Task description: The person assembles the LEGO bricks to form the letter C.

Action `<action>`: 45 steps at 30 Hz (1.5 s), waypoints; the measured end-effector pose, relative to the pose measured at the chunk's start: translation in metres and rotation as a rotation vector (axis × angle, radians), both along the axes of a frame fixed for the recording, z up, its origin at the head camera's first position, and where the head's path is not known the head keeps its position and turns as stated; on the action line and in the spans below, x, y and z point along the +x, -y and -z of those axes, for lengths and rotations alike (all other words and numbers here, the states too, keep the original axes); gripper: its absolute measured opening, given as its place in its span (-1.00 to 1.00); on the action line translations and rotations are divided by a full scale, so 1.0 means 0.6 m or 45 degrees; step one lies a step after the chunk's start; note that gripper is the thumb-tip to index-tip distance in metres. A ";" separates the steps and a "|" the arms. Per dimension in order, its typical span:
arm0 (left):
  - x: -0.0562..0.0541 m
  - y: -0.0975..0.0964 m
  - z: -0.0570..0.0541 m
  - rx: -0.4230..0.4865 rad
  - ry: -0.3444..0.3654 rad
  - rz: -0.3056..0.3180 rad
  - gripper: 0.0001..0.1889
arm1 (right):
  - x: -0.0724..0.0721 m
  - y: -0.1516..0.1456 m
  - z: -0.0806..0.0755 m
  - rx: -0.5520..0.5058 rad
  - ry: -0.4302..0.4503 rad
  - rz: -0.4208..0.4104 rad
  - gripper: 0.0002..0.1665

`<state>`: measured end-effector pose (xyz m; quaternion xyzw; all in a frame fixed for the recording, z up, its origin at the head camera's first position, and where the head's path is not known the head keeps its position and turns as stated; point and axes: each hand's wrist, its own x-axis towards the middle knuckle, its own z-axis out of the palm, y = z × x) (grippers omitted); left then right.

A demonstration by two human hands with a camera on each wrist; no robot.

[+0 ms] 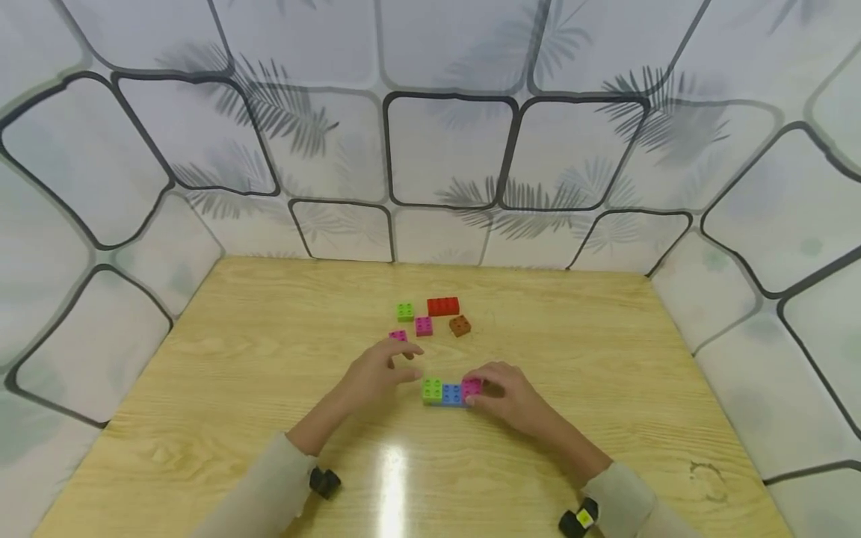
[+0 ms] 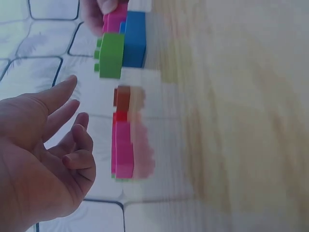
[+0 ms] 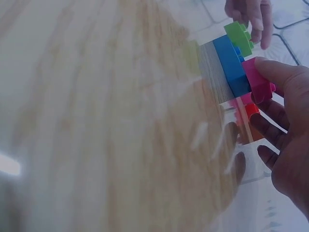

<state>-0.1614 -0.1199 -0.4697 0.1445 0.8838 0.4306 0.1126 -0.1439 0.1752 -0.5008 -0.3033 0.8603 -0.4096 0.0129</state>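
A long blue brick [image 1: 452,394] lies on the table, with a lime green brick [image 1: 433,388] on its left end and a pink brick [image 1: 473,385] at its right end. My right hand [image 1: 507,392] pinches that pink brick between thumb and fingers; the right wrist view shows the thumb on one side of the pink brick [image 3: 258,81]. To the left of the green brick, my left hand [image 1: 373,373] hovers with nothing in it. Its fingers are loosely bent in the left wrist view, apart from the green brick [image 2: 111,55].
Beyond the hands lie several loose bricks: a lime green one [image 1: 405,311], a long red one [image 1: 443,306], a brown one [image 1: 460,325] and a pink one [image 1: 424,326]. Another pink brick [image 1: 398,336] is partly behind my left hand. Patterned walls [image 1: 444,235] border the wooden table [image 1: 269,314].
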 end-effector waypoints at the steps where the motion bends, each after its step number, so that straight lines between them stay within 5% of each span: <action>1: -0.004 0.006 -0.001 0.015 -0.005 -0.017 -0.61 | 0.000 -0.001 0.000 -0.003 0.002 0.001 -0.66; 10: -0.033 0.045 -0.009 -0.001 -0.068 -0.125 -0.59 | 0.001 -0.002 0.000 0.019 0.060 0.021 -0.67; 24: -0.076 0.049 0.012 -0.045 -0.022 -0.062 -0.54 | 0.001 -0.001 0.000 0.036 0.056 0.031 -0.68; 45: -0.093 0.044 0.029 -0.048 0.001 -0.017 -0.57 | 0.002 0.000 -0.002 0.019 0.069 0.019 -0.65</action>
